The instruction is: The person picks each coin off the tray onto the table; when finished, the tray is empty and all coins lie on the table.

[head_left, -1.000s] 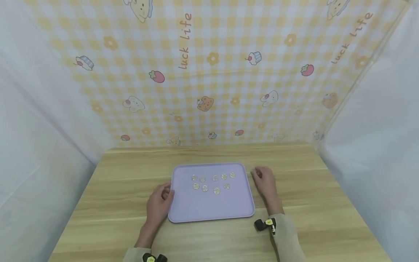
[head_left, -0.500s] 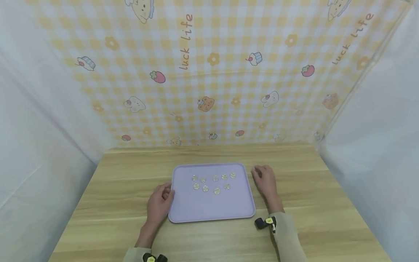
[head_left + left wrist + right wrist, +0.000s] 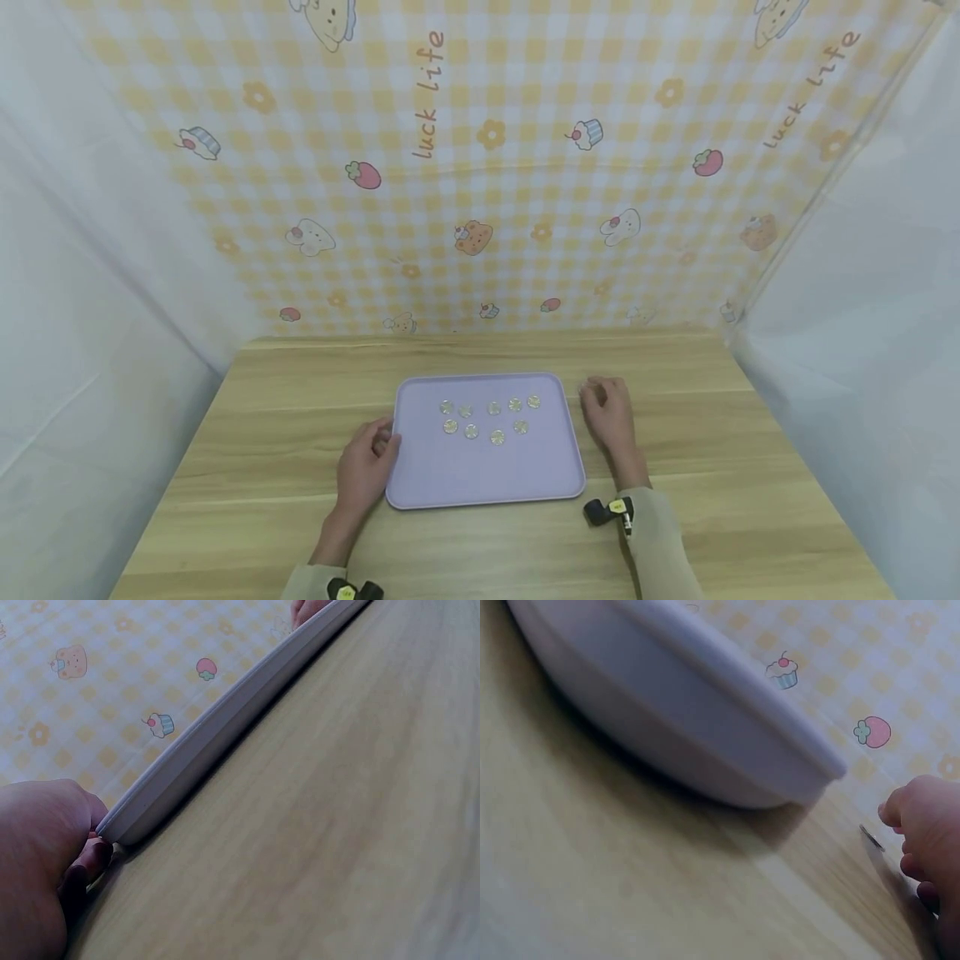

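We see the left hand [image 3: 363,468] pinching the left rim of the lilac tray [image 3: 480,477]; nine discs [image 3: 471,432] lie on it. Right of the tray, the right hand [image 3: 611,418] curls near a lone disc [image 3: 871,838]; whether gripping it, we cannot tell.

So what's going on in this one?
A person's left hand holds the left edge of a purple tray on a wooden table. Nine shiny discs lie in the tray, in two loose rows. The right hand is beyond the tray's right edge, fingers curled, with another disc by its fingertips; whether that disc is pinched is hard to tell.
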A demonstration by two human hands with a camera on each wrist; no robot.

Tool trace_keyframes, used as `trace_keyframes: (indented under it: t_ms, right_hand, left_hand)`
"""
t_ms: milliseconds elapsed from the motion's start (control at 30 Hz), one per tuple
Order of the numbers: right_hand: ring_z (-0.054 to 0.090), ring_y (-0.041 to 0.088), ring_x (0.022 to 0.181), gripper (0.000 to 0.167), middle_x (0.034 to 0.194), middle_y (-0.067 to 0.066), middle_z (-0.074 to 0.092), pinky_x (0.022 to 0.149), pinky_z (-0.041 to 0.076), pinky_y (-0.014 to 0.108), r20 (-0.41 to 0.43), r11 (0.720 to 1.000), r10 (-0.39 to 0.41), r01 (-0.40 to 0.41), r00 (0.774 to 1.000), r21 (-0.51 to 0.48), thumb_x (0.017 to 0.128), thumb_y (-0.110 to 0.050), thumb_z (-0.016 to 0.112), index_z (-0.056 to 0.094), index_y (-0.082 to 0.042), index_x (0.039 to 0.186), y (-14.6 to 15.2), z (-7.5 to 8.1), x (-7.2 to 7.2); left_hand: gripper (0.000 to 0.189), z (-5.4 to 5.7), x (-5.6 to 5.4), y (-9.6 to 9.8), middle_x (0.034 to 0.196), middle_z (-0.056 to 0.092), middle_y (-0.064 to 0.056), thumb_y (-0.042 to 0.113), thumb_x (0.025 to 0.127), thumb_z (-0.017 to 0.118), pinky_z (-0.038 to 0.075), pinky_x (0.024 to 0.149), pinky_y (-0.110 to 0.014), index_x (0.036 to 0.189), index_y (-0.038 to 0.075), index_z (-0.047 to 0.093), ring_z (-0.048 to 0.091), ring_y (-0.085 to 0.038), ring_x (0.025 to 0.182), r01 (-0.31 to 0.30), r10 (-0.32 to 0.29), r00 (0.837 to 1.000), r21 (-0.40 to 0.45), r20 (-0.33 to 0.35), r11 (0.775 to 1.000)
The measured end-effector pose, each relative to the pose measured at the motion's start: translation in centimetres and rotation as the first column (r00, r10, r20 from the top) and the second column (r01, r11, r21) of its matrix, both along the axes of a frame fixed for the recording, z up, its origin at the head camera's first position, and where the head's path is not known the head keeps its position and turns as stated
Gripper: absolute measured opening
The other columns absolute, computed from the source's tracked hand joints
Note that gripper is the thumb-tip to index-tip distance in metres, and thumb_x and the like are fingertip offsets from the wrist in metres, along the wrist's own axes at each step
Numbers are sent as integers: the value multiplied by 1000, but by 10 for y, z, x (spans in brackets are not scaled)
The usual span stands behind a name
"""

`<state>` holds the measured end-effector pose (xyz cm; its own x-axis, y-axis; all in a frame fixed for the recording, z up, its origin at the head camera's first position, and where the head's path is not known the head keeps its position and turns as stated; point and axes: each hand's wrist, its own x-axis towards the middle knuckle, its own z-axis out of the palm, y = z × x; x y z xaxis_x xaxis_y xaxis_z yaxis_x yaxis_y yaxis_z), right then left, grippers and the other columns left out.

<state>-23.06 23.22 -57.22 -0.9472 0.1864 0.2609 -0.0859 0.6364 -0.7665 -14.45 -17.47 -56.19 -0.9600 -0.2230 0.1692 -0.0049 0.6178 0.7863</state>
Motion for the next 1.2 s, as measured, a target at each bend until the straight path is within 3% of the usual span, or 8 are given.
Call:
trace_keyframes:
  t_ms: [200, 367, 633, 733, 967, 1033, 1200]
  right_hand:
    - [55, 28, 100, 23, 106, 16, 60, 87, 48, 45, -148, 1000, 6, -4, 989, 13, 91, -14, 69, 69, 0, 109, -2, 0, 0]
    - [55, 32, 98, 16, 99, 18, 64, 87, 42, 40, -312, 998, 57, -66, 948, -17, 84, -4, 72, 71, 2, 100, -10, 3, 4]
    - [52, 29, 103, 20, 103, 15, 68, 91, 35, 30, -298, 969, 226, -244, 927, -27, 83, -6, 76, 71, -2, 102, -35, 5, 12]
    - [53, 27, 104, 19, 101, 11, 69, 93, 35, 27, -313, 961, 261, -277, 913, -7, 81, -6, 78, 72, -4, 99, -40, 3, 12]
    - [57, 28, 94, 17, 89, 6, 72, 89, 37, 32, -415, 935, 354, -329, 838, 134, 74, -4, 82, 72, -7, 88, -52, 1, 11]
    - [57, 27, 94, 18, 91, 5, 73, 89, 38, 37, -398, 928, 372, -323, 838, 188, 74, -6, 83, 73, -7, 90, -54, 1, 11]
    - [56, 27, 99, 21, 100, 5, 72, 92, 40, 45, -302, 918, 367, -290, 880, 272, 80, -12, 81, 76, -9, 100, -56, 1, 12]
  left_hand:
    - [33, 0, 0, 0, 92, 70, -5, 16, 90, 71, 44, 58, -22, 122, 8, 68, 54, -10, 67, -5, 5, 1000, -3, 10, 1000]
    - [33, 1, 0, 1, 92, 70, -4, 16, 90, 70, 43, 58, -22, 122, 7, 68, 54, -10, 67, -5, 5, 1000, -6, 13, 1000]
    - [32, 2, 0, 1, 91, 70, -5, 16, 90, 71, 43, 57, -22, 120, 7, 68, 54, -10, 67, -7, 7, 1000, -10, -6, 1000]
    - [32, 1, 0, 1, 91, 70, -4, 16, 90, 71, 43, 58, -22, 120, 7, 68, 53, -9, 66, -8, 8, 1000, -14, -10, 1000]
    - [33, 1, 1, -1, 92, 69, -3, 16, 90, 71, 44, 58, -21, 122, 8, 68, 53, -9, 67, -6, 6, 1000, -11, 1, 1000]
    - [33, 1, 1, -1, 92, 69, -3, 16, 90, 71, 43, 58, -22, 122, 8, 68, 53, -9, 67, -8, 8, 1000, -13, 1, 1000]
    - [32, 0, 0, 1, 91, 69, -2, 17, 90, 71, 44, 60, -22, 121, 8, 68, 54, -10, 69, -9, 9, 1000, -19, -17, 1000]
